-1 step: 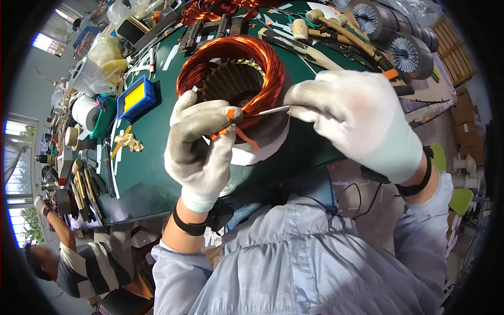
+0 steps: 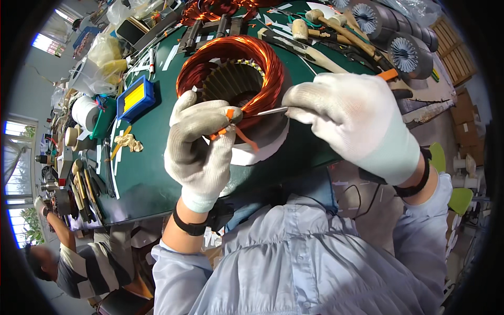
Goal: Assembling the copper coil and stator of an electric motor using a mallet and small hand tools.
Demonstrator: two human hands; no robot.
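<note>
A motor stator with a thick ring of copper winding stands on the green table before me. My left hand, in a white glove with a greyish palm, is at the near left side of the winding. Its thumb and fingers are pinched on orange strips, one end hanging down over the stator's side. My right hand, gloved too, is to the right of the winding. Between its thumb and forefinger is a thin, pale, rod-like piece pointing at the winding. Its far tip lies close to the left fingertips; whether they touch I cannot tell.
A blue tray with yellow strips lies to the left. Mallets and other tools are at the back right, near metal cores. Another copper coil is at the back. A co-worker sits at the lower left.
My right hand has shifted slightly left and down with the thin pale piece. My left hand stays in place on the orange strips.
</note>
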